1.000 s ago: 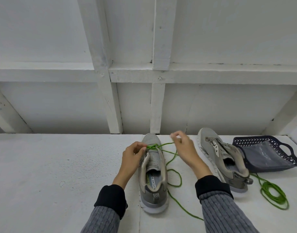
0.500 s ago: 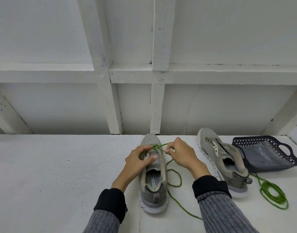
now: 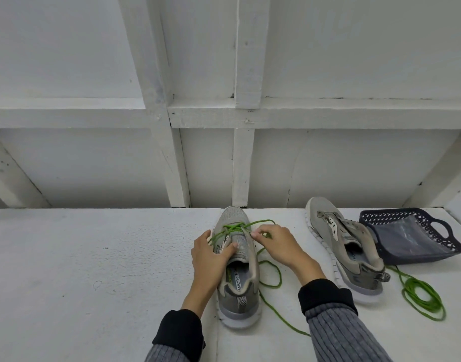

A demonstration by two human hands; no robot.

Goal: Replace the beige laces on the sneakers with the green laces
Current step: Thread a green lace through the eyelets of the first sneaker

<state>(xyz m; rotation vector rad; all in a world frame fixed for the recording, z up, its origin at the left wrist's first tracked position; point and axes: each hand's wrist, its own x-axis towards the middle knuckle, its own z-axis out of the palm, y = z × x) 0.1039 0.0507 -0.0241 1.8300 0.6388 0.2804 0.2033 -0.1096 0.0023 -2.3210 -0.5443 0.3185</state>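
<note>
- Two grey sneakers sit on the white tabletop (image 3: 67,270), both with toes pointing away from the person.
- One, the near sneaker (image 3: 237,270), stands upright between the person's wrists, heel toward the camera, its printed insole showing through the opening.
- A green lace (image 3: 235,227) is threaded through the front eyelets of this sneaker, crossing over the tongue near the toe.
- The left hand (image 3: 211,254) rests on the sneaker's left side, fingers curled over the eyelet edge and thumb pressing on the tongue, gripping the upper.
- The right hand (image 3: 279,244) sits just beside the sneaker's right edge, its fingertips (image 3: 255,234) pinching the green lace close to an eyelet; which eyelet it is at is hard to tell from this angle.
- From that pinch the loose lace arcs forward past the toe, then trails down the right side of the sneaker in a loop and runs under the right forearm.
- The second sneaker (image 3: 346,254) lies to the right, tilted onto its side and unlaced, touching a dark blue basket (image 3: 443,250).
- The basket holds a clear plastic bag (image 3: 401,239).
- A second green lace (image 3: 425,301) lies coiled on the table near that sneaker's heel.
- Dark cuffs and grey ribbed sleeves (image 3: 341,333) cover both forearms.
</note>
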